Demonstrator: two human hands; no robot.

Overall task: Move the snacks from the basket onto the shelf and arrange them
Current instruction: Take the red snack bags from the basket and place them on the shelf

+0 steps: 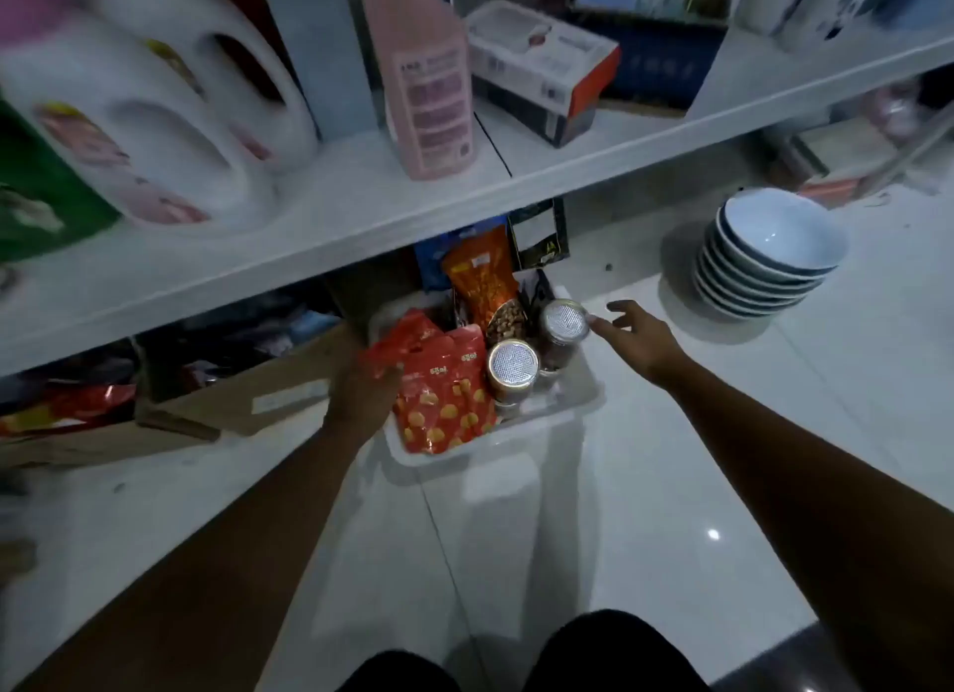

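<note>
A white basket [562, 407] stands on the tiled floor under the white shelf [361, 211]. Inside it lie red snack packets [449, 407], an orange nut pouch [488, 283] and two jars with silver lids [512, 363], [565, 320]. My left hand [361, 392] grips a red snack packet [400, 343] at the basket's left side. My right hand [630, 332] reaches in from the right, fingers spread, fingertips at the far jar's lid. A dark pouch [539, 234] and a blue pack [431, 257] stand behind the basket.
The shelf holds white detergent jugs [170, 118], a pink bottle [428, 76] and boxes [542, 66]. A stack of blue-rimmed bowls [769, 257] sits on the floor at the right. Cardboard boxes [248, 392] lie under the shelf at the left.
</note>
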